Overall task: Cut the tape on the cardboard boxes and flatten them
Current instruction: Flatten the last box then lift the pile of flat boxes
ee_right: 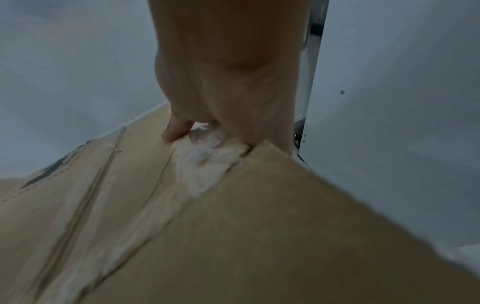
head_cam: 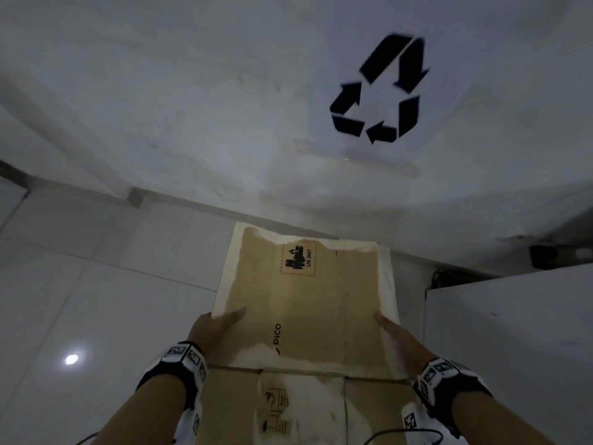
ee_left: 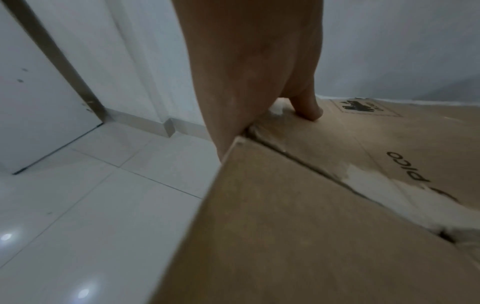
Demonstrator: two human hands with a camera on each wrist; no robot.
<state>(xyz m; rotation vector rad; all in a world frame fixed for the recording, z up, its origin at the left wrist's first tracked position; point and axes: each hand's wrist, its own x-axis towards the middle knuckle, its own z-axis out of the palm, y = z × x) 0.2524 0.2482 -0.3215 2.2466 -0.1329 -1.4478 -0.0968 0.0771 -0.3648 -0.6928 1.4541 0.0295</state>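
A flattened brown cardboard box (head_cam: 308,300), printed with "PICO" and a battery warning label, is held out flat in front of me above the tiled floor. My left hand (head_cam: 218,322) grips its left edge, thumb on top; the left wrist view shows that thumb (ee_left: 309,111) pressing the cardboard (ee_left: 324,205) while the fingers go under the edge. My right hand (head_cam: 393,332) grips the right edge the same way. In the right wrist view its thumb (ee_right: 176,131) lies on torn, whitish tape residue (ee_right: 205,162) on the panel (ee_right: 233,236). No cutting tool is in view.
Straight ahead hangs a large white sheet or bag with a black recycling symbol (head_cam: 382,88). White floor tiles (head_cam: 80,300) spread to the left. A white cabinet or panel (head_cam: 513,348) stands at the right, and a white door (ee_left: 33,102) at the left.
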